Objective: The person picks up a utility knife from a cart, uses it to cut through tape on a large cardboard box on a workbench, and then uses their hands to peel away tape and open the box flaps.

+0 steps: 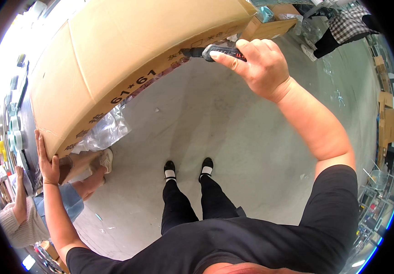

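Observation:
A large brown cardboard box (114,59) fills the upper left. My left hand (46,160) lies flat against its near left corner, fingers pointing up. My right hand (258,64) is raised at the box's right end and grips a dark utility knife (217,51) whose tip touches the box's lower edge. My own legs in black trousers and black shoes (187,171) stand on the grey floor below.
Clear plastic wrap (105,132) hangs under the box. A seated person in a beige top and blue shorts (28,219) is at lower left. Another person in a checked shirt (347,25) stands top right. Smaller cartons (270,27) sit behind; shelves line both sides.

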Tool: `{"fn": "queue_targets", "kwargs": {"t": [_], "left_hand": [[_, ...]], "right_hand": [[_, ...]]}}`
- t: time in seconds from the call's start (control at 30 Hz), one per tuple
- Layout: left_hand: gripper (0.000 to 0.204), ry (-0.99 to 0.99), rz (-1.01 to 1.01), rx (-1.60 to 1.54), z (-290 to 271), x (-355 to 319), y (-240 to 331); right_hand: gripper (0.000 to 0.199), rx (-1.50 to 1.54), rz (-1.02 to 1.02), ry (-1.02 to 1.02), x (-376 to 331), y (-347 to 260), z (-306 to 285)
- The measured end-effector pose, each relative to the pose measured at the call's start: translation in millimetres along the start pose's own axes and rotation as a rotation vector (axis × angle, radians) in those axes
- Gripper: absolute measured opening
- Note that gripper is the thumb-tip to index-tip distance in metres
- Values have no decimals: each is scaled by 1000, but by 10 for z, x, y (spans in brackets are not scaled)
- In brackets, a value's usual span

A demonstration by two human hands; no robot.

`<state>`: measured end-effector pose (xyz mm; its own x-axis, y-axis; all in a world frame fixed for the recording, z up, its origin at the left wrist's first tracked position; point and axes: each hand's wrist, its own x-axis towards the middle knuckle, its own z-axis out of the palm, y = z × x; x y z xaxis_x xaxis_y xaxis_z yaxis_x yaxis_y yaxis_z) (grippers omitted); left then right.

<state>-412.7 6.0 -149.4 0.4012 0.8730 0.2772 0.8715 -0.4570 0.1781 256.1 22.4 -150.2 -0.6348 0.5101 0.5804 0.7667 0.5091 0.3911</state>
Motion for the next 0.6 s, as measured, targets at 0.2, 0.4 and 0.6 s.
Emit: {"fn": "queue_targets", "kwargs": {"t": [0.2, 0.4, 0.6], "left_hand": [[87, -49, -12, 44, -26, 2, 24], [88, -55, -36, 84, -32, -9, -11], [90, -56, -51, 83, 5, -2, -12]], "right_hand": [[60, -25, 15, -59, -300, 393, 3], [56, -130, 22, -96, -508, 727, -12], [52, -123, 94, -67, -896, 1032, 3]]}}
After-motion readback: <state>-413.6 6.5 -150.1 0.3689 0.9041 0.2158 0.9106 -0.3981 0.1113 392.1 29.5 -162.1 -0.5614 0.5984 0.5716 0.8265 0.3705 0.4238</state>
